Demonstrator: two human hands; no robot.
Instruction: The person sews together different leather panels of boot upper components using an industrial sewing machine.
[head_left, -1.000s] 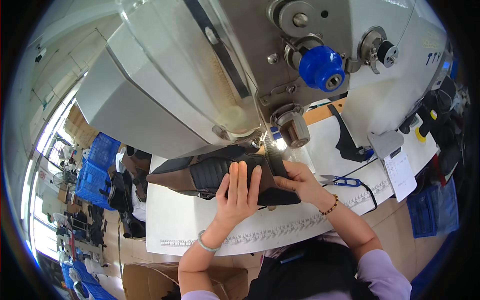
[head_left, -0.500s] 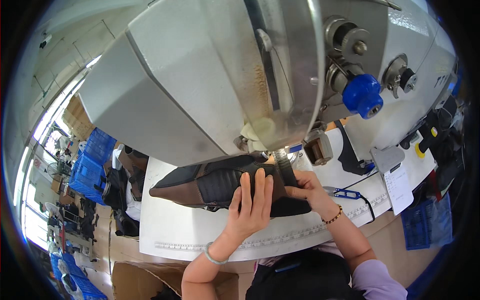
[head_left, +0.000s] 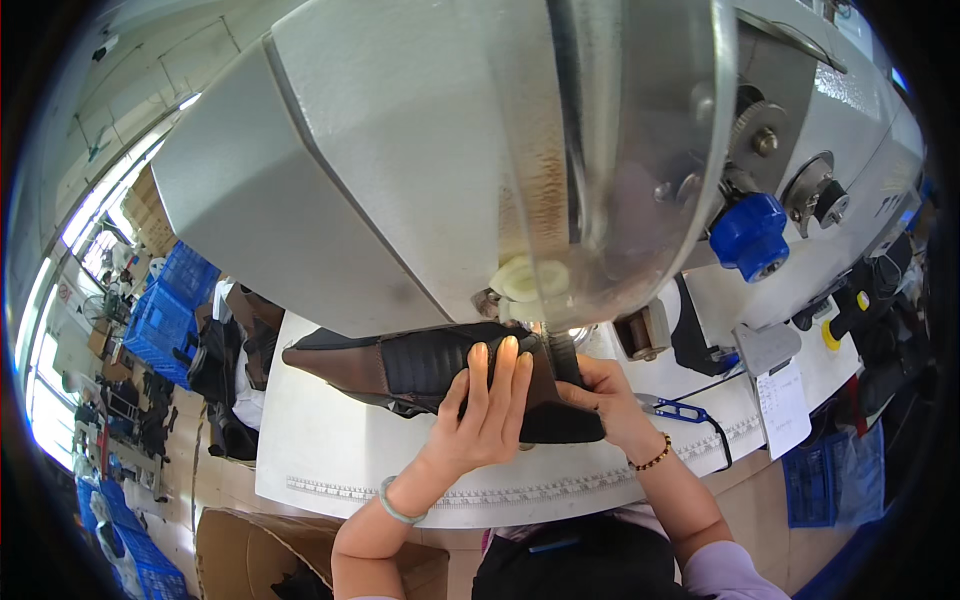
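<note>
A black and brown shoe upper [head_left: 430, 368] lies on the white sewing table, its pointed end to the left. Part of it passes under the sewing machine head [head_left: 380, 170], near the needle area, which is mostly hidden. My left hand [head_left: 483, 415] rests on top of the upper with fingers stretched out flat, pressing on the ribbed black panel; its thumb lies close to the index finger. My right hand [head_left: 610, 402] grips the upper's right end, thumb and fingers closed around a dark ribbed strip [head_left: 563, 357] beside the needle area.
Across the table [head_left: 340, 440] runs a printed ruler strip along the near edge. Blue-handled snips [head_left: 676, 410] with a black cord and a paper sheet [head_left: 783, 410] lie to the right. Blue crates [head_left: 165, 320] and dark shoe parts stand left; a cardboard box [head_left: 240, 550] sits below.
The view has shifted a little, so the machine head fills more of the picture. Both hands keep their places on the upper, which has turned slightly, its right end lower.
</note>
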